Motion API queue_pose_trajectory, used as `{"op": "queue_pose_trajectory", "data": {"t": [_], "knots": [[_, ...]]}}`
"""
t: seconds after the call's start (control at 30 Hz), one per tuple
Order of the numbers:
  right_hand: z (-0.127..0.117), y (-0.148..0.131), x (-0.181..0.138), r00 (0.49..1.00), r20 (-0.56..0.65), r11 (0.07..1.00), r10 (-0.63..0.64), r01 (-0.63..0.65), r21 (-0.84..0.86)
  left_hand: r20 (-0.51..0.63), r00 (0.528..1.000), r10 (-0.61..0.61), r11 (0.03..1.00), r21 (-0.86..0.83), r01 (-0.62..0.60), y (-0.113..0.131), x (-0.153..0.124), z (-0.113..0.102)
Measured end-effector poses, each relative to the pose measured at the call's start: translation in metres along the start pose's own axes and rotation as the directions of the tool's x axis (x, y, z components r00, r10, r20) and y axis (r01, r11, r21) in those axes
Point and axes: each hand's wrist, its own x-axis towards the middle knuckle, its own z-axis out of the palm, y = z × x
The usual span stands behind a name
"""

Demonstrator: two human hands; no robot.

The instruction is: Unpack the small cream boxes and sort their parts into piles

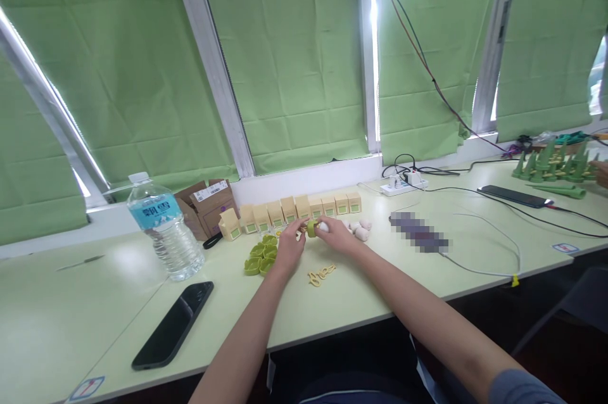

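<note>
Both my hands meet at the middle of the pale green table (361,290). My left hand (291,244) and my right hand (335,233) are closed together on a small green and white plastic piece (314,227) held between their fingertips. Just left of my left hand lies a cluster of green cup-shaped parts (260,256). A yellow plastic frame of small parts (322,275) lies on the table below my hands. Behind them stands a row of beige little house-shaped blocks (294,209). Small white pieces (360,229) lie to the right of my right hand.
A water bottle (164,227) and a black phone (173,323) are at the left, a cardboard box (205,202) behind. A power strip (403,183), cables, another phone (513,195) and green cone parts (553,166) are at the right, with another person's hand (601,173).
</note>
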Motion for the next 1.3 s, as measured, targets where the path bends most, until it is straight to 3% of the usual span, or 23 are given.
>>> {"op": "queue_pose_trajectory", "data": {"t": [0.2, 0.37, 0.83, 1.3], "knots": [[-0.002, -0.004, -0.001, 1.0, -0.012, 1.0, 0.02, -0.02, 0.023, -0.026, 0.996, -0.09, 0.996, -0.003, 0.09, 0.0, 0.002, -0.002], [-0.003, -0.01, -0.004, 0.999, 0.038, 0.999, -0.035, 0.034, 0.005, -0.013, 0.987, -0.162, 0.986, 0.041, 0.162, -0.004, 0.003, -0.002], [-0.006, -0.019, -0.006, 0.997, 0.067, 0.999, -0.024, 0.025, -0.021, -0.039, 0.988, -0.15, 0.988, 0.016, 0.151, -0.003, 0.002, -0.004], [-0.003, -0.011, -0.003, 0.998, 0.011, 0.998, -0.061, 0.061, -0.014, -0.066, 0.992, -0.105, 0.994, 0.036, 0.107, -0.007, 0.003, -0.003]]}}
